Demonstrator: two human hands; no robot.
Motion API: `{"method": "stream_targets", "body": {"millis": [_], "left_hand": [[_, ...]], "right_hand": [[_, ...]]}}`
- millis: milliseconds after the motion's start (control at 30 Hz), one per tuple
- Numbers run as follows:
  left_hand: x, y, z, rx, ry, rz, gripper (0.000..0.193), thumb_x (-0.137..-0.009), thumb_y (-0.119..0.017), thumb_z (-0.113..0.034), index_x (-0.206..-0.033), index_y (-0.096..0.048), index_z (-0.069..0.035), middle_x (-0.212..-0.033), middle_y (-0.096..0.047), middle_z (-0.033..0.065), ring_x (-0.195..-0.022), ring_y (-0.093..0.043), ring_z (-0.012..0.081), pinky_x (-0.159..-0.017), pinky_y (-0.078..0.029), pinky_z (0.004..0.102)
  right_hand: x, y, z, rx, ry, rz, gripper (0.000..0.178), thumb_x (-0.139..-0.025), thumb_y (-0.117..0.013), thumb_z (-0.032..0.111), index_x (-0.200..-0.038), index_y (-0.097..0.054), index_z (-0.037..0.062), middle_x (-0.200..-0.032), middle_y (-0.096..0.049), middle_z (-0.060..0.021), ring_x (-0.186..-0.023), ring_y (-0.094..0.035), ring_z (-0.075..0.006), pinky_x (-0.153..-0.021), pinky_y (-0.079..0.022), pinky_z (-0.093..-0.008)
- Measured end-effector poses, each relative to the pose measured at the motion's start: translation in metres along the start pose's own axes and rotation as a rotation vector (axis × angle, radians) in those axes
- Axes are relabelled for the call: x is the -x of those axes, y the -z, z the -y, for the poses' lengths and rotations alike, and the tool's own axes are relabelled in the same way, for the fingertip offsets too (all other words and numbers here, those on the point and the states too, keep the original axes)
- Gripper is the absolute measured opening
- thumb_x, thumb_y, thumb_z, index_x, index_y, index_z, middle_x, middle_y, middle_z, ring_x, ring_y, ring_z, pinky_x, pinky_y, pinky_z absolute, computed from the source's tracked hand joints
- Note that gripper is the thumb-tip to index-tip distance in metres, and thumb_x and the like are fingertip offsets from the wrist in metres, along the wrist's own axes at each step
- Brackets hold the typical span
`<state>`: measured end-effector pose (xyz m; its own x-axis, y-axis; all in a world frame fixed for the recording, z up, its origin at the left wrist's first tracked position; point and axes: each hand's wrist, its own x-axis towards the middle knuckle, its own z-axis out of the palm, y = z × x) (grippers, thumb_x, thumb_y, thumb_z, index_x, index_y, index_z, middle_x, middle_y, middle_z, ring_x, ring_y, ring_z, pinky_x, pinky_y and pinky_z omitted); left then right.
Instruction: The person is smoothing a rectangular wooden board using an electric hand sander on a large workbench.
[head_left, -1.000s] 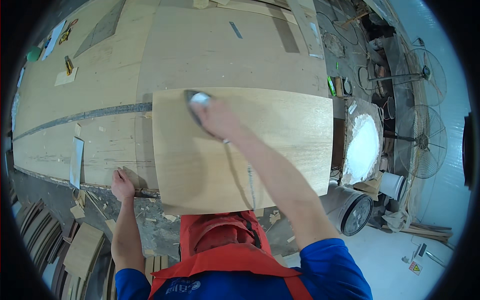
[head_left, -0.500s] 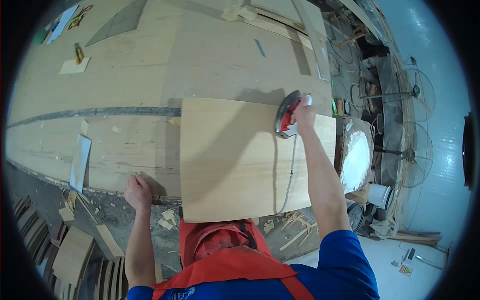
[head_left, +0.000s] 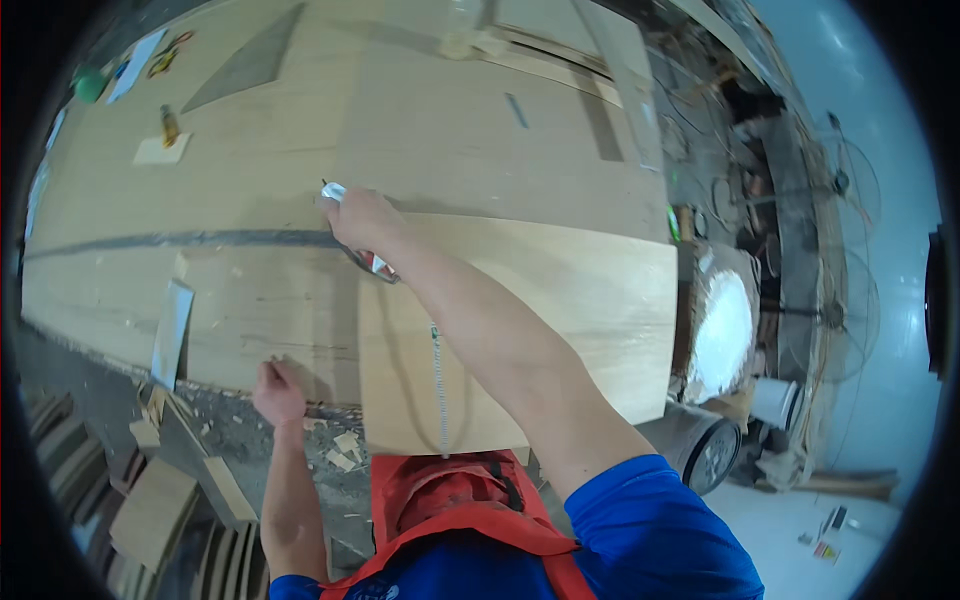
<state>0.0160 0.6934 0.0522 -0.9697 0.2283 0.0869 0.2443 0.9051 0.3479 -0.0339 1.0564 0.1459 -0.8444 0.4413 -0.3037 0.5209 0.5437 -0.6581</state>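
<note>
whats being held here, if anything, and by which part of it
The right grip holds the iron by its handle. The left grip is at the bench edge; whether it holds anything cannot be told.

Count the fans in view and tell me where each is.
2: the upper fan and the lower fan, both at right near the wall. More may be hidden.

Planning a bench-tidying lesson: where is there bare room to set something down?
Bare: the bench between blue strip and board; board right of the right forearm. Crowded: far left, by white sheet and green object; far right, by wood strips.
</note>
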Motion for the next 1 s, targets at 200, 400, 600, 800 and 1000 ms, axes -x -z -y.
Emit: {"method": "stream_targets", "body": {"millis": [200, 400, 600, 800, 1000], "left_hand": [[0.000, -0.010, 0.014, -0.156, 0.038, 0.045, 0.034, -0.106, -0.049, -0.034, -0.087, -0.059, -0.007, -0.083, -0.066, 0.0210, -0.077, -0.063, 0.0468, -0.064, -0.048, 0.0565], [-0.004, -0.010, -0.001, -0.223, 0.057, 0.161, 0.038, -0.106, -0.045, -0.037, -0.099, -0.061, -0.004, -0.096, -0.068, 0.0250, -0.089, -0.064, 0.0491, -0.074, -0.048, 0.0591], [0.001, -0.003, 0.021, -0.237, 0.032, 0.062, 0.032, -0.105, -0.049, -0.033, -0.091, -0.060, -0.007, -0.087, -0.067, 0.0216, -0.080, -0.064, 0.0469, -0.068, -0.048, 0.0573], [0.001, 0.000, 0.009, -0.219, 0.048, 0.074, 0.031, -0.104, -0.051, -0.031, -0.086, -0.059, -0.007, -0.082, -0.065, 0.0207, -0.077, -0.064, 0.0458, -0.066, -0.048, 0.0574], [-0.004, -0.009, -0.002, -0.157, 0.030, 0.070, 0.032, -0.103, -0.053, -0.032, -0.084, -0.058, -0.007, -0.081, -0.065, 0.0200, -0.076, -0.064, 0.0452, -0.064, -0.048, 0.0571]], "right_hand": [[0.038, 0.145, -0.154, 0.188, -0.141, 0.264, 0.078, -0.062, -0.074, 0.005, -0.137, -0.052, 0.0117, -0.098, -0.070, -0.0273, -0.096, -0.068, -0.0479, -0.081, -0.056, -0.0532], [0.151, 0.301, -0.384, 0.180, -0.665, -0.019, 0.089, -0.046, -0.084, -0.002, -0.128, -0.052, 0.0087, -0.099, -0.072, -0.0239, -0.092, -0.071, -0.0470, -0.076, -0.058, -0.0498], [0.195, 0.334, -0.427, -0.153, -0.940, -0.565, 0.064, -0.104, -0.036, 0.052, -0.082, -0.064, -0.0014, -0.057, -0.063, -0.0150, -0.061, -0.068, -0.0323, -0.068, -0.056, -0.0429], [0.154, 0.233, -0.313, -0.245, -0.743, -0.636, 0.075, -0.106, -0.037, 0.057, -0.065, -0.067, 0.0009, -0.054, -0.060, -0.0096, -0.049, -0.064, -0.0233, -0.051, -0.052, -0.0410], [0.063, 0.068, -0.164, 0.158, -0.052, -0.375, 0.070, -0.108, -0.032, 0.051, -0.088, -0.072, -0.0028, -0.087, -0.069, -0.0330, -0.090, -0.068, -0.0492, -0.080, -0.054, -0.0581]]}}
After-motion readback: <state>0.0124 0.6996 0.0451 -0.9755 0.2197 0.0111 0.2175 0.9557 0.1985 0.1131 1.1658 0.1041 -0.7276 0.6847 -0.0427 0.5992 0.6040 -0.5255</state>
